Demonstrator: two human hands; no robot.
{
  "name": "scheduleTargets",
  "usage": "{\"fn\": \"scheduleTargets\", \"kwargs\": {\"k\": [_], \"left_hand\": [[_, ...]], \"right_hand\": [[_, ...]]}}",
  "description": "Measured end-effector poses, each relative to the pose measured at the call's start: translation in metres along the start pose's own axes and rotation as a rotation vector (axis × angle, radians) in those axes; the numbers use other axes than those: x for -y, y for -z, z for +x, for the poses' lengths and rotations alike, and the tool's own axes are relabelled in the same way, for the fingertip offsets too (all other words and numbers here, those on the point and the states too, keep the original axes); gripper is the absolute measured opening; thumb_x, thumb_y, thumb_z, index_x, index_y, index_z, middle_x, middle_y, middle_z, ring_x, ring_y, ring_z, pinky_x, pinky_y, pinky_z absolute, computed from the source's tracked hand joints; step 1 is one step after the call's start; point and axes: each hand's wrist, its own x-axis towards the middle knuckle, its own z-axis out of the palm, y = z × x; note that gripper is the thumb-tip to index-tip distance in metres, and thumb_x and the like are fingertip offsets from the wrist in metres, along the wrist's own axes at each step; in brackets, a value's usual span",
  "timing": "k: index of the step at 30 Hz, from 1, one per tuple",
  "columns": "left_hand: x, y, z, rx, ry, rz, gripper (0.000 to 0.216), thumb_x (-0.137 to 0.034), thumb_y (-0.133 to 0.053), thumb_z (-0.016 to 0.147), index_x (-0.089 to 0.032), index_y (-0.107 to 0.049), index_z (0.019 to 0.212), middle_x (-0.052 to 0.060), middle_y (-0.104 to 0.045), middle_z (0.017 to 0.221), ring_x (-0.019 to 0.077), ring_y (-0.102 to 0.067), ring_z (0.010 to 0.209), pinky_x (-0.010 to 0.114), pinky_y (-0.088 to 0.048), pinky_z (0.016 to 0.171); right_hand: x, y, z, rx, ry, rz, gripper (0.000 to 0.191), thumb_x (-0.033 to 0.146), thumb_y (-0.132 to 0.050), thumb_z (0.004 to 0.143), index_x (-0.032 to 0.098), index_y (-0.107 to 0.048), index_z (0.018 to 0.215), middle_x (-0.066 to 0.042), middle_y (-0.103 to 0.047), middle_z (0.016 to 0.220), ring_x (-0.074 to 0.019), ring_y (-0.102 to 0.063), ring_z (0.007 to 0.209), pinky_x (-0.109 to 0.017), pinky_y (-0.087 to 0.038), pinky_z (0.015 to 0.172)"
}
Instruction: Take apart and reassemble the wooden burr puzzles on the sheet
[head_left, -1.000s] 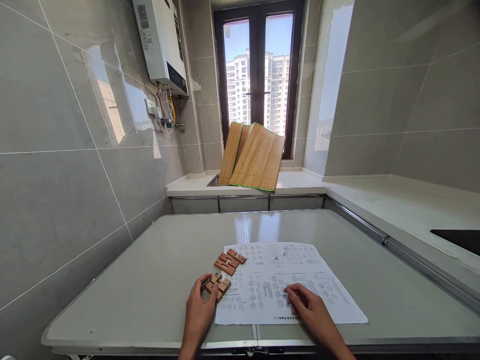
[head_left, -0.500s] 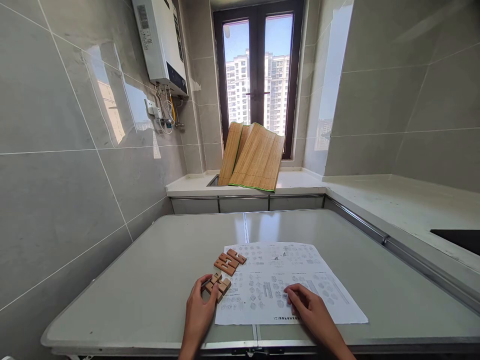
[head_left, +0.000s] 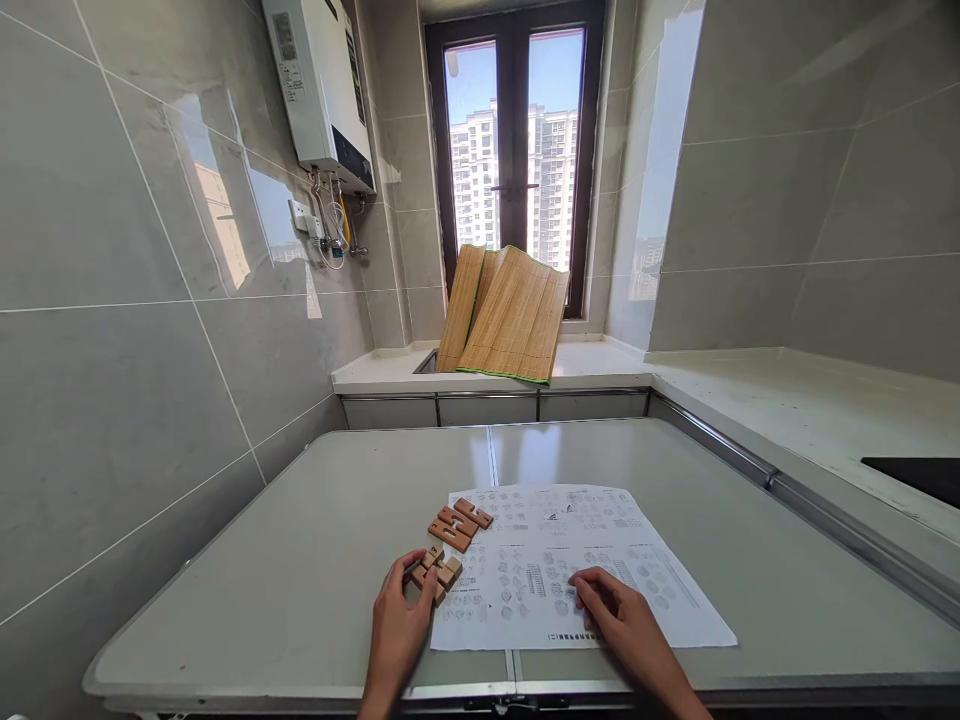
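Note:
My left hand [head_left: 397,625] rests on the grey table [head_left: 300,560], its fingers closed around a small cluster of notched wooden blocks [head_left: 437,570] at the left edge of a printed sheet [head_left: 570,560]. A second group of wooden blocks [head_left: 458,523] lies just beyond, touching the sheet's upper left corner. My right hand [head_left: 622,625] lies flat on the sheet's lower middle, fingers pressing the paper and holding nothing. The sheet is covered with small diagrams.
A tiled wall runs along the left. A white counter [head_left: 787,400] borders the table on the right and back, with a dark cooktop [head_left: 915,475] at the far right. Bamboo mats [head_left: 510,315] lean against the window. A water heater [head_left: 319,85] hangs upper left.

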Motion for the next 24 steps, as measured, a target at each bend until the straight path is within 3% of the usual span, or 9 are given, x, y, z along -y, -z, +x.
{"fn": "scheduleTargets", "kwargs": {"k": [5, 8, 12, 19, 24], "left_hand": [[0.010, -0.004, 0.002, -0.021, -0.087, 0.079, 0.045, -0.053, -0.055, 0.086, -0.022, -0.064, 0.117, 0.012, -0.069, 0.126, 0.0328, -0.063, 0.118, 0.046, -0.050, 0.101], [0.011, -0.011, 0.004, -0.022, -0.218, 0.222, 0.044, -0.053, -0.052, 0.090, -0.022, -0.064, 0.120, 0.011, -0.064, 0.133, 0.0327, -0.057, 0.126, 0.048, -0.047, 0.106], [-0.003, -0.024, 0.016, 0.102, -0.365, 0.513, 0.042, -0.043, -0.044, 0.096, -0.023, -0.060, 0.130, 0.010, -0.058, 0.141, 0.0287, -0.049, 0.135, 0.045, -0.037, 0.115], [-0.022, -0.055, 0.056, 0.206, -0.278, 0.711, 0.061, -0.039, -0.061, 0.084, -0.022, -0.053, 0.142, 0.017, -0.049, 0.151, 0.0417, -0.046, 0.136, 0.056, -0.028, 0.114], [-0.023, -0.069, 0.072, 0.268, -0.253, 0.727, 0.060, -0.040, -0.060, 0.086, -0.028, -0.051, 0.144, 0.018, -0.051, 0.149, 0.0433, -0.051, 0.131, 0.060, -0.028, 0.112]], "right_hand": [[0.002, -0.001, -0.001, 0.002, -0.010, -0.008, 0.048, 0.063, -0.051, 0.092, 0.021, -0.070, 0.104, -0.004, -0.069, 0.079, -0.0205, -0.061, 0.069, -0.029, -0.048, 0.066], [0.001, -0.001, 0.000, 0.014, -0.012, -0.002, 0.048, 0.064, -0.050, 0.093, 0.021, -0.069, 0.102, -0.003, -0.069, 0.080, -0.0203, -0.061, 0.069, -0.028, -0.048, 0.067], [0.001, -0.001, 0.001, 0.022, 0.003, -0.002, 0.045, 0.063, -0.051, 0.093, 0.021, -0.068, 0.098, -0.003, -0.068, 0.078, -0.0196, -0.061, 0.067, -0.028, -0.048, 0.066], [0.006, -0.002, 0.001, -0.003, 0.046, -0.013, 0.042, 0.058, -0.052, 0.094, 0.021, -0.070, 0.092, -0.002, -0.068, 0.074, -0.0173, -0.059, 0.063, -0.027, -0.046, 0.062], [0.010, -0.001, 0.000, -0.024, 0.059, 0.011, 0.043, 0.060, -0.054, 0.092, 0.021, -0.071, 0.090, -0.003, -0.069, 0.073, -0.0183, -0.061, 0.062, -0.027, -0.047, 0.062]]}}
